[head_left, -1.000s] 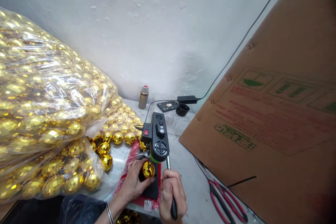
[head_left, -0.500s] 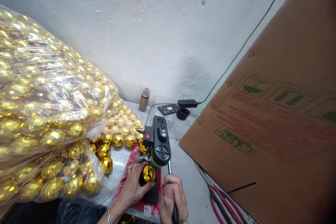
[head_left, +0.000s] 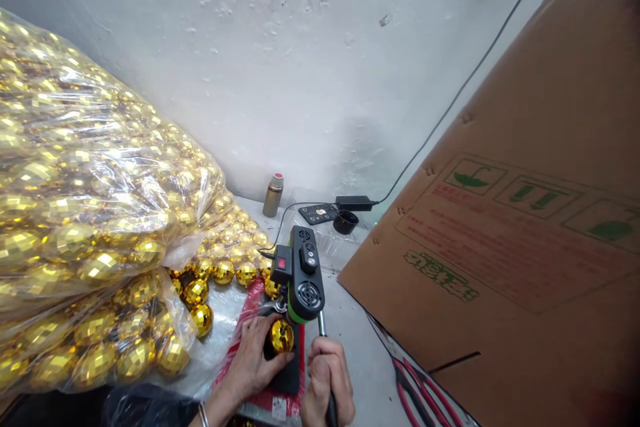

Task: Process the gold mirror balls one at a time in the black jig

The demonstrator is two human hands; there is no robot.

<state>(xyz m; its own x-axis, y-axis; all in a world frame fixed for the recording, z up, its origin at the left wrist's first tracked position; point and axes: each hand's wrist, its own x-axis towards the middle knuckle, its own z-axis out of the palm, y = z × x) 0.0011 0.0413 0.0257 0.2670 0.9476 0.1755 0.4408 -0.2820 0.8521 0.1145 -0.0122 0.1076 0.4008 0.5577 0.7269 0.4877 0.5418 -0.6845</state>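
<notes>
My left hand pinches a shiny gold mirror ball between thumb and fingers, over the black base of a small bench press drill. The machine's round head, with a green band, sits just above the ball; whether they touch is hidden. My right hand is wrapped around the black-gripped metal lever at the machine's right side. Beneath the base lies a red plastic-covered sheet. A few loose gold balls rest left of the machine.
A big clear bag of gold balls fills the left. At right leans a large cardboard box, with red-handled pliers below it. Behind the machine are a small bottle, a black cup, a power adapter and its cable.
The camera view has shifted slightly. Both hands keep their holds on the ball and the lever, with no other clear movement.
</notes>
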